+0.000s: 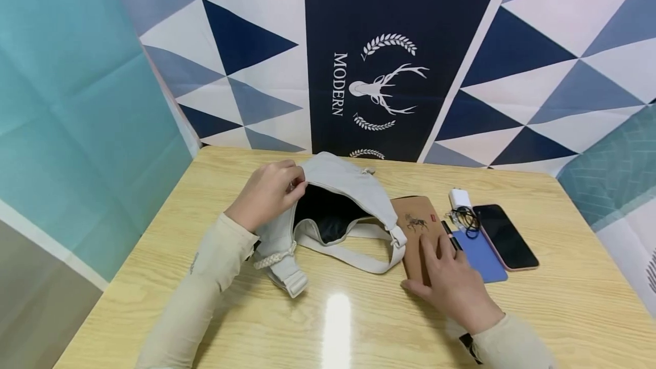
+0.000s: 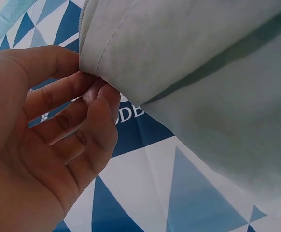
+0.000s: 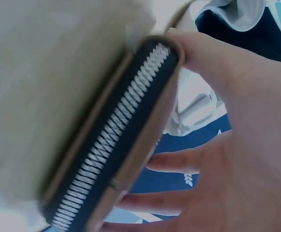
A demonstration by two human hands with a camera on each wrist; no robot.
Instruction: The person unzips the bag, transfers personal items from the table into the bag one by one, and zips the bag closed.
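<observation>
A pale grey-white bag lies on the table with its zipped mouth agape, dark lining inside. My left hand pinches the edge of that mouth at its upper left; in the left wrist view, the thumb and index finger meet at the cloth's corner. To the right of the bag lies a brown zip wallet with a dark horse print and a small red label. My right hand rests on its near end, fingers spread over the top, thumb at the near corner. The wallet's zipper shows in the right wrist view.
Right of the wallet are a blue flat item, a black pen, a coiled black cable, a white charger plug and a phone. The bag's strap loops toward the wallet. A patterned cloth hangs behind the table.
</observation>
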